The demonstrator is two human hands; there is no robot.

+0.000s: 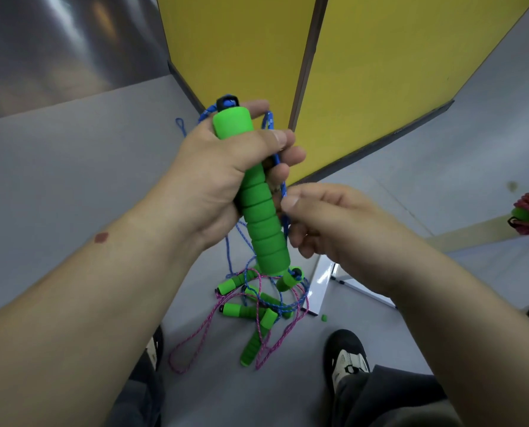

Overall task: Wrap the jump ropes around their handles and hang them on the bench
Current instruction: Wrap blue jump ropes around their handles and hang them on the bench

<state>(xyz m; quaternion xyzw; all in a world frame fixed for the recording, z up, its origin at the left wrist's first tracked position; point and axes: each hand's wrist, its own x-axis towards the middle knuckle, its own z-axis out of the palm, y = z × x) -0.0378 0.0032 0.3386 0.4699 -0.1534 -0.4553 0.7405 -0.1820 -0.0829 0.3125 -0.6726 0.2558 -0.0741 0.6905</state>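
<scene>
the left hand [223,174] is gripping a green foam handle [257,198] upright, fingers curled around it. the right hand [324,217] is pinching the blue rope [283,186] beside it. winding should probably stay tight and even. more jump ropes [257,306] are lying tangled on the floor [72,180].

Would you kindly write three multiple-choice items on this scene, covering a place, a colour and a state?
1. Where does the tangled pile of jump ropes lie?
A. on the grey floor
B. on a yellow panel
C. on a table

2. What colour is the thin braided cord at the held handle?
A. pink
B. blue
C. white

3. How is the green ribbed foam handle held?
A. lying loose on the floor
B. gripped by the left hand
C. balanced on a shoe

Answers: 1 A, the pile lies on the floor between the feet; 2 B, the right hand pinches blue cord; 3 B, the left fingers curl round it.
</scene>
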